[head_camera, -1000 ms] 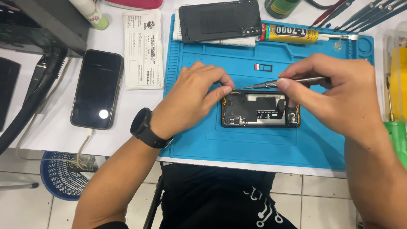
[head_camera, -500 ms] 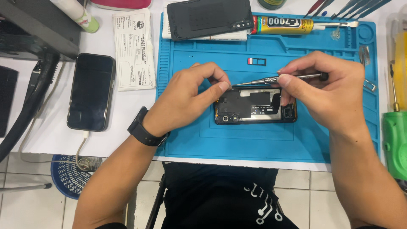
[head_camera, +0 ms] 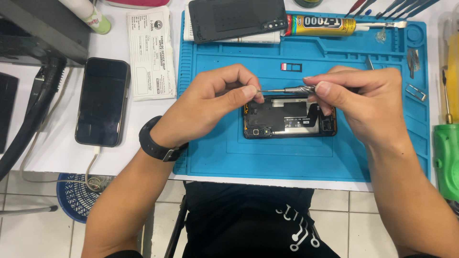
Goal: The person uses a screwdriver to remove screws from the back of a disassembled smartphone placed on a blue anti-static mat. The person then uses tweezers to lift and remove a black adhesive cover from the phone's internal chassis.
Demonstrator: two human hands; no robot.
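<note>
A: Head view, hands?
B: Right hand [head_camera: 368, 102] grasps a slim screwdriver [head_camera: 287, 90], held level over the opened phone [head_camera: 288, 117]. Left hand [head_camera: 210, 102] pinches the driver's tip between thumb and forefinger.
A: Phone location?
B: Flat on the blue mat [head_camera: 306, 157], mid-mat, under both hands. Glue tube [head_camera: 325, 25] at the mat's far edge; another phone [head_camera: 103, 101] lies left of the mat.

Both hands [head_camera: 210, 105] [head_camera: 368, 102] fingertip-pinched, nearly meeting, forearms angled inward.
</note>
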